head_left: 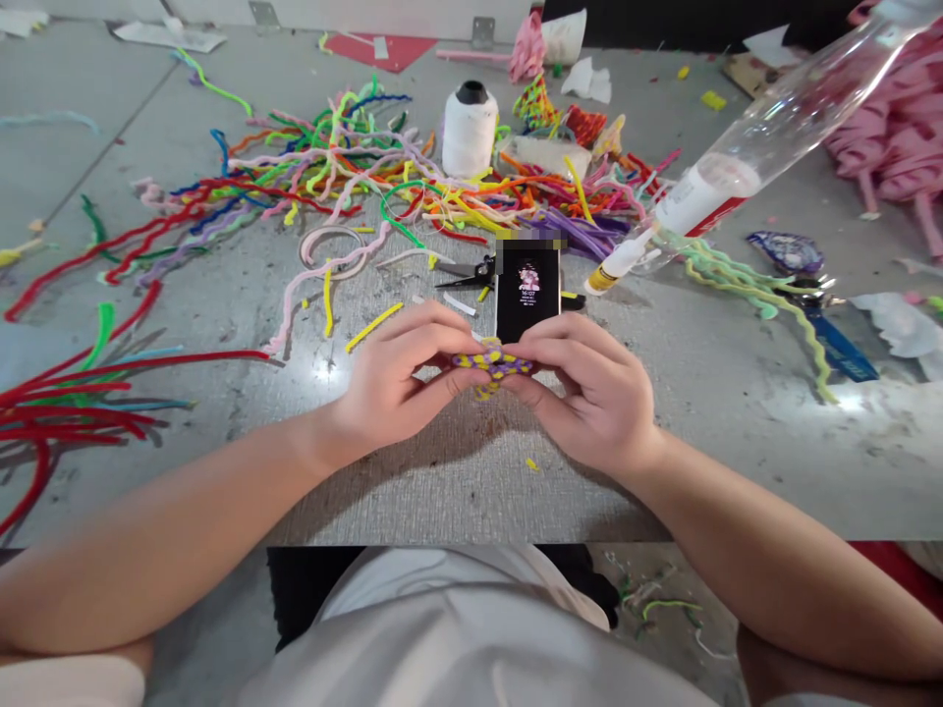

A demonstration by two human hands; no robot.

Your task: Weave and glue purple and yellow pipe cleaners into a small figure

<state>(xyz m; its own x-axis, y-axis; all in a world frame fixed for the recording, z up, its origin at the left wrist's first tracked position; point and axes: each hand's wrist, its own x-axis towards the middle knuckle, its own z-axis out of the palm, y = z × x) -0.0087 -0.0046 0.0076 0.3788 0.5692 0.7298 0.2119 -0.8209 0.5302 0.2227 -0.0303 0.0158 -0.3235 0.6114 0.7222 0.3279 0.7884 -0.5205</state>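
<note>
Between both hands, above the near part of the table, is a small piece of twisted purple and yellow pipe cleaners [495, 363]. My left hand [413, 371] pinches its left end between thumb and fingers. The right end is gripped the same way by my right hand [589, 388]. Fingertips cover both ends of the piece. Just beyond it lies a phone [527, 295] with its screen lit. Pliers or scissors with dark blades [468, 272] rest partly under the phone. Short yellow pipe cleaner bits [374, 327] lie near my left hand.
A heap of coloured pipe cleaners [331, 162] spreads across the table's middle, with a white thread spool [470, 133] in it. Red pipe cleaners [74, 393] lie at left. A clear plastic bottle [803, 118] leans at right, near pink bundles [895, 128] and a blue-tagged keyring [840, 339].
</note>
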